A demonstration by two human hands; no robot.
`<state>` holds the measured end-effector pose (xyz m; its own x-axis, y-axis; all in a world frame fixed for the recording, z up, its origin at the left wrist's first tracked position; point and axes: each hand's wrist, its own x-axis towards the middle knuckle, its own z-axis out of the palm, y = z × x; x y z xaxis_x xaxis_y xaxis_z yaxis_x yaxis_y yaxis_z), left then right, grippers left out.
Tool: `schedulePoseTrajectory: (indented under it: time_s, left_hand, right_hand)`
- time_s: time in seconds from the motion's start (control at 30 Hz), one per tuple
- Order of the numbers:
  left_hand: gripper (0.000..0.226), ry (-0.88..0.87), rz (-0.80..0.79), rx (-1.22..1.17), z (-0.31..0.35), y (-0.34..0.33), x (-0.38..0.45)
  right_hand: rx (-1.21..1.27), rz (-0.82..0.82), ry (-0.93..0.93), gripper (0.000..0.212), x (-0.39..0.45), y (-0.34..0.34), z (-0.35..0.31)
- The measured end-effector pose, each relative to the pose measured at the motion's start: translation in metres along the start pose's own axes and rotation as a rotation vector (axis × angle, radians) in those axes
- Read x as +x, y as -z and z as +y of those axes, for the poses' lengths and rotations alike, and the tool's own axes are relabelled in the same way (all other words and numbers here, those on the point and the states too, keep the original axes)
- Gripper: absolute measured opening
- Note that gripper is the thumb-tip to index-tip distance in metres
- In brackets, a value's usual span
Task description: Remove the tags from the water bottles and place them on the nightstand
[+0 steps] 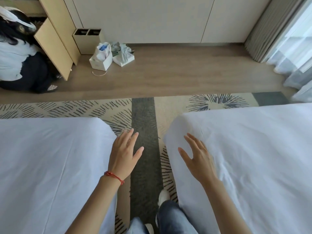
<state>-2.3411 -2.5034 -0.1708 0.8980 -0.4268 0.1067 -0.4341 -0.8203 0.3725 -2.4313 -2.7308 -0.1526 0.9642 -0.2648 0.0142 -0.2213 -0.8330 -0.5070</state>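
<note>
No water bottle, tag or nightstand shows in the head view. My left hand (124, 153) hovers palm down over the aisle between two beds, fingers spread and holding nothing; a red string bracelet circles its wrist. My right hand (197, 159) is also open with fingers apart, held over the corner of the right bed. Both forearms reach forward from the bottom of the frame.
Two beds with white sheets flank a narrow carpeted aisle: the left bed (50, 162) and the right bed (253, 157). My legs stand in the aisle. On the wooden floor ahead lie white paper bags (101, 60). A person (18, 61) crouches at an open cabinet door (52, 49), far left. Curtains (287, 48) hang at the right.
</note>
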Motion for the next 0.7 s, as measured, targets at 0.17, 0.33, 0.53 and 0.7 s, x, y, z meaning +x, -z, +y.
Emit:
schedulePoseTrajectory:
  time_s: [0.17,0.33,0.53,0.7]
  left_hand:
    - [0.06,0.038,-0.036,-0.002,-0.027,-0.023,0.096]
    - [0.076,0.114,-0.033,-0.011,-0.046,-0.018,0.193]
    - [0.074,0.18,-0.009,-0.005,-0.083,-0.006,0.288]
    - [0.075,0.233,-0.02,-0.007,-0.138,-0.007,0.365]
  right_hand:
    - [-0.017,-0.015,0.011,0.054,0.114,-0.01,0.014]
    - [0.018,-0.059,0.051,0.052,0.236,-0.004,0.013]
    - [0.01,-0.111,0.123,0.052,0.359,-0.007,-0.006]
    - [0.004,-0.145,0.167,0.053,0.457,-0.038,-0.031]
